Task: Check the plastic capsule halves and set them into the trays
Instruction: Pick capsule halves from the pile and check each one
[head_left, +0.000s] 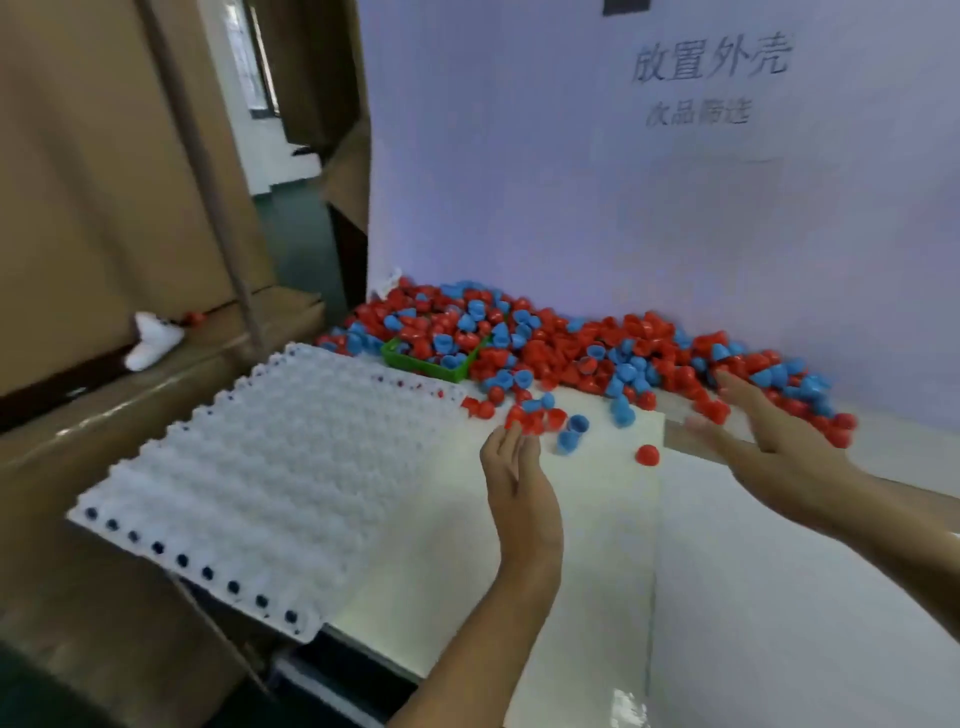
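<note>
A big heap of red and blue capsule halves (571, 338) lies along the white back wall. A white moulded tray (270, 467) with many pockets sits at the left; dark blue halves fill its near edge row. My left hand (519, 488) is flat with straight fingers, its fingertips touching a few red halves (530, 418) beside the tray's far right corner. My right hand (769, 441) is spread open and blurred, its fingertips at the heap's right end. Two blue halves (571, 434) and one red half (647, 455) lie loose between the hands.
A green basket (421, 364) sits half buried in the heap behind the tray. Brown cardboard boxes (104, 208) stand at the left, with a white cloth (153, 340) on a ledge. The white table (597, 571) reaches toward me.
</note>
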